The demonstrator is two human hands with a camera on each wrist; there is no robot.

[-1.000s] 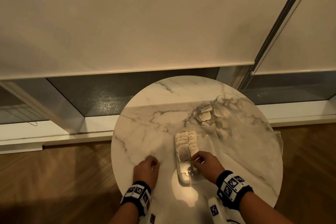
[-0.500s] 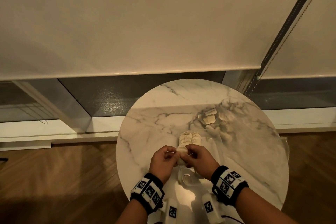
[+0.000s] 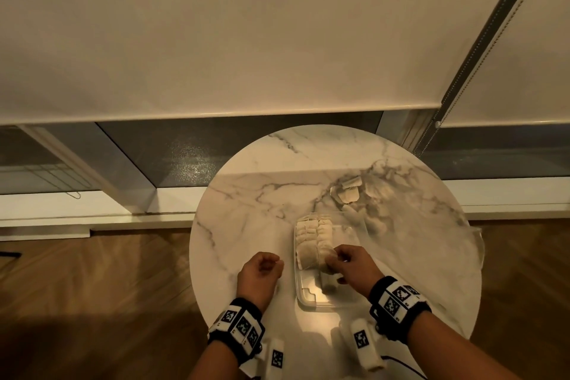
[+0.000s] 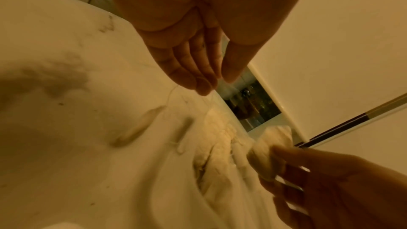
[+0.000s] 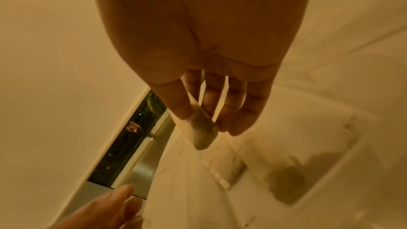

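A clear plastic container [image 3: 327,302] lies on the round marble table [image 3: 262,194] and holds two rows of tea bags [image 3: 311,234] at its far end. Over the rows, my right hand [image 3: 354,265] pinches one tea bag [image 3: 328,257] between thumb and fingers; the bag [image 5: 202,133] hangs from the fingertips. My left hand [image 3: 262,265] hovers just left of the container with thumb and fingers close together. In the left wrist view a thin thread [image 4: 170,95] runs from its fingertips [image 4: 202,86] down toward the tea bags.
A few loose tea bags [image 3: 347,193] lie on the far right part of the table. Behind the table are a low window sill [image 3: 92,203] and lowered roller blinds [image 3: 216,40] with a bead chain [image 3: 462,71]. Wooden floor [image 3: 92,302] surrounds the table.
A second ago the right hand reached into the container, then both hands met on one tea bag. Now the left hand has drawn away to the left; the right keeps the bag.
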